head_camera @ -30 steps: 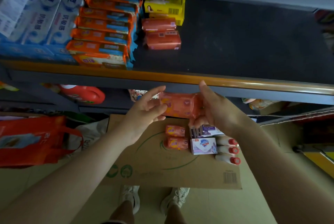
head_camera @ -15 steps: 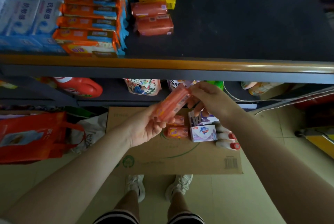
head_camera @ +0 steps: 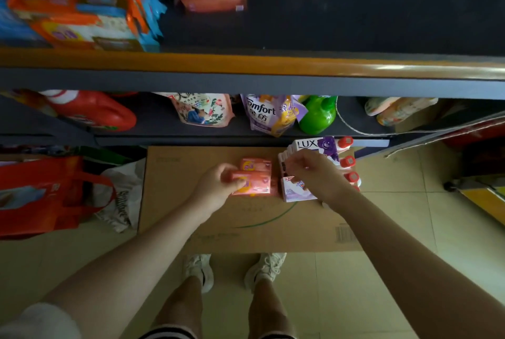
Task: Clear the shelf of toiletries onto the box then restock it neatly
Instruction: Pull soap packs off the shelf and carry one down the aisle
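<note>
Soap packs on cardboard box

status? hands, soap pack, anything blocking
Left hand grips orange soap pack on box. Right hand curled over white soap boxes. Nothing blocking.

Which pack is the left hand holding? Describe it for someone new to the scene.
Find the cardboard box on the floor below the shelves. The left hand grips the orange-pink soap pack there; it is nearer the person than the similar soap pack behind it.

Head view, steeply downward, near shelf
</note>
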### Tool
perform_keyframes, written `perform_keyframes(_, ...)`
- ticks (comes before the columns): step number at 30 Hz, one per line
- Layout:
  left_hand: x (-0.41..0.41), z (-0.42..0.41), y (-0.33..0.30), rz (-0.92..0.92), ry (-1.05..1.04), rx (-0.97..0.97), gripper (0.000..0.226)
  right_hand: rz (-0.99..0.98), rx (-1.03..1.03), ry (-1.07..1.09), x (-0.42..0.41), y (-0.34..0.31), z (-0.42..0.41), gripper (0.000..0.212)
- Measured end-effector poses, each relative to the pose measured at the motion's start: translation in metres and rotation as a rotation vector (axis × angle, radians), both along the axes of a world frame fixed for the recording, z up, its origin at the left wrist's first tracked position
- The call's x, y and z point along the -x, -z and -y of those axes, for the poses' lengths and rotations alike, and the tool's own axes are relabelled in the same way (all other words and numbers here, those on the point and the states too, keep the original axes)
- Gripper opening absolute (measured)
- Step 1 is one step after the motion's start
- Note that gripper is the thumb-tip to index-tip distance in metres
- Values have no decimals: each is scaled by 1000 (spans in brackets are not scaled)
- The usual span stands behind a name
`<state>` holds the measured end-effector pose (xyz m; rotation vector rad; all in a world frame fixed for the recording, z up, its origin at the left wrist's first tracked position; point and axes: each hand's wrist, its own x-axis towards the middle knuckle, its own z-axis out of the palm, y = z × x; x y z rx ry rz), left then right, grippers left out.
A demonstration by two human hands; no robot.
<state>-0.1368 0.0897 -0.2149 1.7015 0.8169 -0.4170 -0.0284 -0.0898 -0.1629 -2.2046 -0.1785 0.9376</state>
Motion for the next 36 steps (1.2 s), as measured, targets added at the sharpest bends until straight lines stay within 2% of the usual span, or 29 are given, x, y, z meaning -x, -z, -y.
perform_keyframes(3, -10, 10, 46, -7, -120, -8, 33, 37, -26, 23, -8, 14, 4, 11)
perform_keyframes(5, -18, 16, 73, 3, -125, -31, 38, 85, -24, -8, -12, 23, 6, 11)
perform_keyframes(10, -26, 19, 113, 2, 36, -177, 46, 92, -88, -16, -13, 35, 9, 16)
perform_keyframes(13, -27, 19, 112, -20, 186, -330, 52, 59, -84, -63, -10, 33, 9, 22)
perform_keyframes(15, -24, 19, 105, -43, 251, -330, 54, 62, -88, -77, -11, 27, 5, 23)
perform_keyframes(19, -17, 10, 62, -32, 254, -288, 58, 88, -168, -99, -10, -4, -13, 21)
perform_keyframes(22, -14, -8, 1, 114, 263, -393, 50, 189, -268, -145, -13, -42, -36, 28)
perform_keyframes(26, -16, -49, -83, 678, 302, -877, 36, 389, -416, -184, -22, -97, -76, 18)
perform_keyframes(29, -21, -87, -134, 843, 339, -1173, 34, 655, -476, -190, -34, -124, -109, 18)
perform_keyframes(31, -25, -109, -159, 849, 327, -1361, 39, 838, -391, -222, -48, -126, -132, 27)
perform_keyframes(33, -29, -125, -170, 743, 350, -1475, 54, 931, -228, -285, -64, -122, -157, 36)
perform_keyframes(36, -34, -142, -164, 534, 429, -1479, 81, 947, -56, -434, -81, -115, -184, 42)
